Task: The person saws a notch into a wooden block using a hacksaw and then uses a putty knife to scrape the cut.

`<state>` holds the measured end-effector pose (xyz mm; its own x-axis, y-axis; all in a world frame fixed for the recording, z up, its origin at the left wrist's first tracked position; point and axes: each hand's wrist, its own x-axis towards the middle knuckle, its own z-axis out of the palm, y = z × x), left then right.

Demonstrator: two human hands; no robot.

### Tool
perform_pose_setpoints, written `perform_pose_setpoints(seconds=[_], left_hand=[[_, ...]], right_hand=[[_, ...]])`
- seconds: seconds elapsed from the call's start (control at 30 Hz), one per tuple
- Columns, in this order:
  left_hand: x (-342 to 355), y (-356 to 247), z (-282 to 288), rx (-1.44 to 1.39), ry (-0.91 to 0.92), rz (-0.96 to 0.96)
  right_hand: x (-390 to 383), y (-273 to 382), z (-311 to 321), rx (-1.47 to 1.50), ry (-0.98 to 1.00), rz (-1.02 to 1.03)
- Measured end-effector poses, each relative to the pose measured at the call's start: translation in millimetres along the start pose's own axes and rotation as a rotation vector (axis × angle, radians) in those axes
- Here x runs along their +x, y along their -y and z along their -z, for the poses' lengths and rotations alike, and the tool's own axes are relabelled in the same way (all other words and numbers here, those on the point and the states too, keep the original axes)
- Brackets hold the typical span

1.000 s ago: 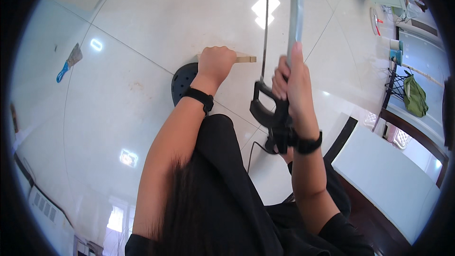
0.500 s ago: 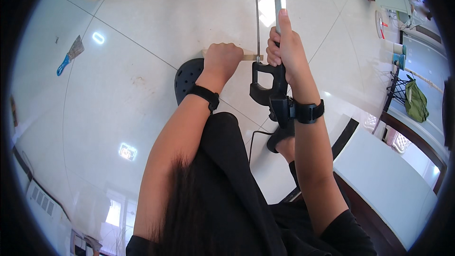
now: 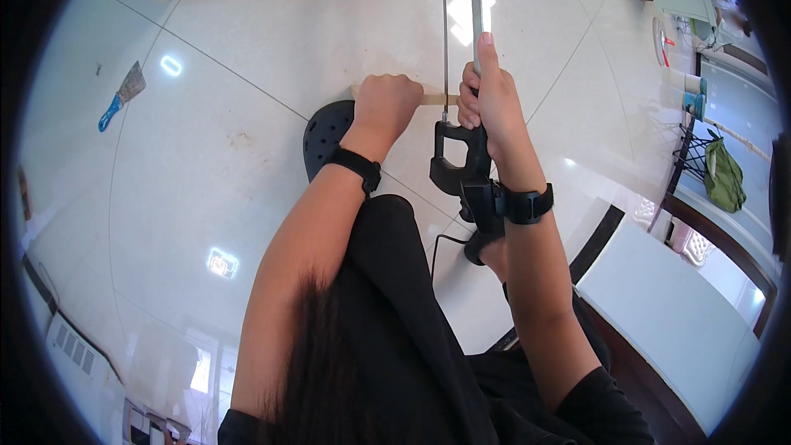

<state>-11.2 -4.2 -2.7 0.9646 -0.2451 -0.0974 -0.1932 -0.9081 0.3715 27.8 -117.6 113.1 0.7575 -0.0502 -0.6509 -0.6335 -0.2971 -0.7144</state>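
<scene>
Over white floor, hands on hacksaw

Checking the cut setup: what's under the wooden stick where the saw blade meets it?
Only glossy white floor tile shows beneath the wooden stick. The left hand covers its left part, so any support there is hidden. The right hand grips the hacksaw.

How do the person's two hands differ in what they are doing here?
The left hand is a closed fist pressing down on a pale wooden stick; the right hand grips the hacksaw handle, its index finger stretched along the frame. The left sits lower toward the floor; the right stands more upright. Both wear black wristbands.
</scene>
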Motion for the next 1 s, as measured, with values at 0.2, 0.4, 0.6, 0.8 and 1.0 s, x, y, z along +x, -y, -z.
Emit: perform_pose_setpoints(seconds=[0.2, 0.4, 0.6, 0.8, 1.0], left_hand=[[-0.5, -1.4, 0.3, -0.005, 0.007, -0.008], [8.5, 2.3, 5.0, 0.035, 0.076, 0.001], [15.5, 6.3, 7.0, 0.019, 0.124, 0.016], [17.8, 8.0, 3.6, 0.037, 0.003, 0.010], [8.6, 13.2, -14.7, 0.006, -0.163, -0.091]], right_hand=[[2.8, 0.6, -0.7, 0.043, -0.008, -0.010], [3.8, -5.9, -8.3, 0.038, -0.020, 0.043], [4.8, -2.4, -14.2, -0.020, -0.034, 0.047], [-13.4, -31.7, -8.1, 0.032, -0.050, 0.081], [-52.0, -79.3, 4.6, 0.090, -0.023, -0.032]])
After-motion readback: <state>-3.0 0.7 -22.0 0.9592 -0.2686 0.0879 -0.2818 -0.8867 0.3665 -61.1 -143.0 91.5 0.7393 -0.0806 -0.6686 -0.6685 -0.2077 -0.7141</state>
